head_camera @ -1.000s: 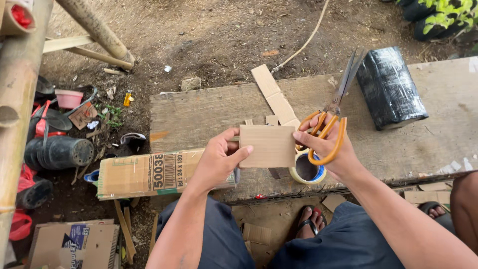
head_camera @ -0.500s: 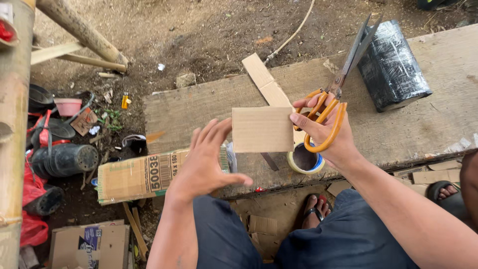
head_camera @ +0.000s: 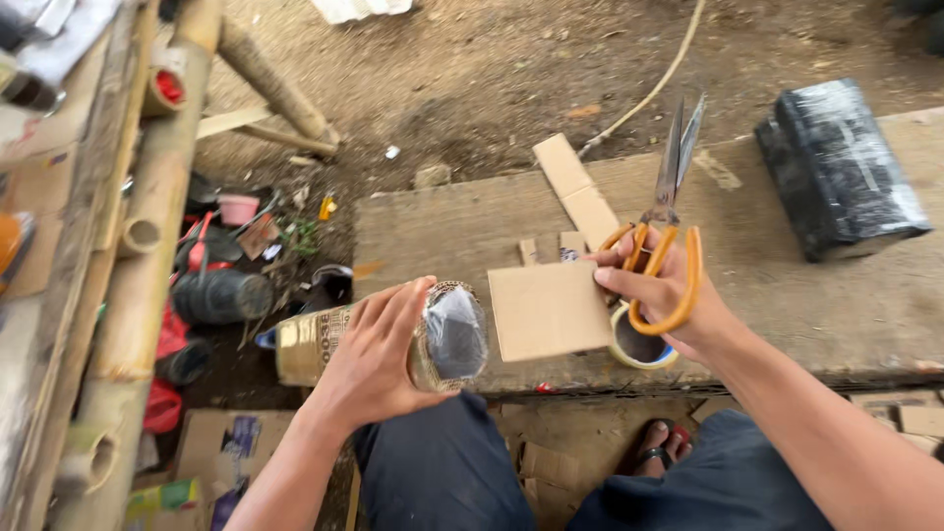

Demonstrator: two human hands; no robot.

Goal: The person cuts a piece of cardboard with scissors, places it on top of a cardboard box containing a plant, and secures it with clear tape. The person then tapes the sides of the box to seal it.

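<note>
left hand [head_camera: 379,359] dropped the cardboard square [head_camera: 548,312], now wrapped around cardboard tube [head_camera: 379,339] lifted at bench [head_camera: 787,295] edge | right hand [head_camera: 669,300] pinching square, orange scissors [head_camera: 664,246] looped on fingers | looked like fitting square to tube end

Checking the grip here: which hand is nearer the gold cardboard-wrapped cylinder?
Left. The left hand grasps the gold cardboard-wrapped cylinder; the right hand, holding orange-handled scissors and a cardboard square, is apart to its right.
</note>
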